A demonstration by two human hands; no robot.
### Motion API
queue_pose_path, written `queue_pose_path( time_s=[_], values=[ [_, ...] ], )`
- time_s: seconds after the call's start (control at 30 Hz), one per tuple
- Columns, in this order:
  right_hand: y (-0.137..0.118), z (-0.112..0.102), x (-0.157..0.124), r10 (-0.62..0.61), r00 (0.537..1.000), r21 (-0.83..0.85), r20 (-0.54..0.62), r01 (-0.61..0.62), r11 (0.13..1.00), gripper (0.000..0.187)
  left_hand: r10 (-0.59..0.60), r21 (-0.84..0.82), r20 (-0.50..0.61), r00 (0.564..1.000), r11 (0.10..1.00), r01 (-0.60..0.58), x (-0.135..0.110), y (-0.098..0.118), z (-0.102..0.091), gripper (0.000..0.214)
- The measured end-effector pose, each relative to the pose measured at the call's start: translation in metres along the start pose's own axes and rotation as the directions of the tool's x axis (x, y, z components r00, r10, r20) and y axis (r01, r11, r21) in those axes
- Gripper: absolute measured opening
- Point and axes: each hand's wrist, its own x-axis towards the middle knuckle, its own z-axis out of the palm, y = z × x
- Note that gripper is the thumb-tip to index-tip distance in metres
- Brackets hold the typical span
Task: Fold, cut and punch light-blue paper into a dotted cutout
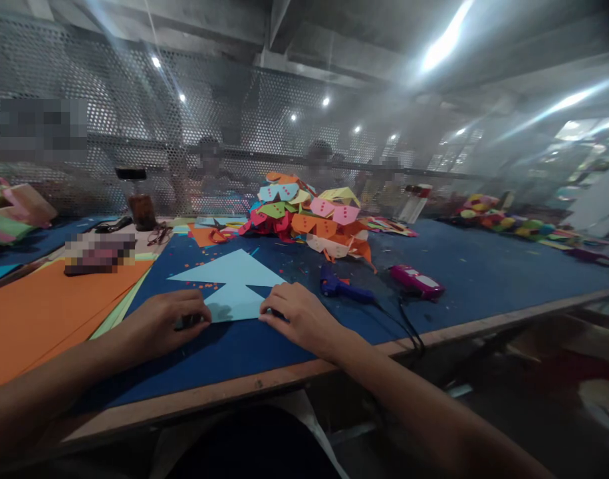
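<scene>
A light blue paper [233,283], folded into an arrow-like shape, lies on the dark blue table top [459,266] right in front of me. My left hand [167,320] presses its near left corner with curled fingers. My right hand [297,314] rests on the near right corner, fingers bent and pinching down on the fold. Both hands touch the paper at its bottom edge.
A heap of folded coloured paper pieces [309,213] sits behind the sheet. A blue glue gun [342,287] and a pink tool [417,281] lie to the right, their cords running over the wooden edge. Orange sheets [50,306] are stacked at left. People sit behind a mesh screen.
</scene>
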Motion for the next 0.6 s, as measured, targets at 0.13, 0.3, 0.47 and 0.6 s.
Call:
queue_pose_path(
  time_s=[0.13,0.3,0.47,0.6],
  values=[
    [0.0015,0.0016,0.0017,0.003,1.0,0.012,0.029,-0.004,1.0,0.011,0.004,0.014,-0.01,1.0,1.0,-0.004,0.0019,0.0001,0.0006,0.02],
    [0.0015,0.0032,0.0028,-0.035,0.999,0.015,-0.003,0.035,0.999,0.01,0.036,0.018,-0.019,0.999,0.999,-0.036,0.0019,0.0015,0.0012,0.02],
    [-0.0013,0.002,0.0023,-0.063,0.998,0.061,-0.03,0.064,0.996,0.009,0.031,0.001,-0.016,0.999,1.0,-0.031,0.0019,0.0029,0.0014,0.017],
    [-0.0035,-0.0004,0.0022,-0.05,0.999,0.086,-0.014,0.051,0.995,0.007,-0.003,-0.022,0.004,1.0,1.0,0.003,0.0018,0.0041,0.0011,0.015]
  ],
)
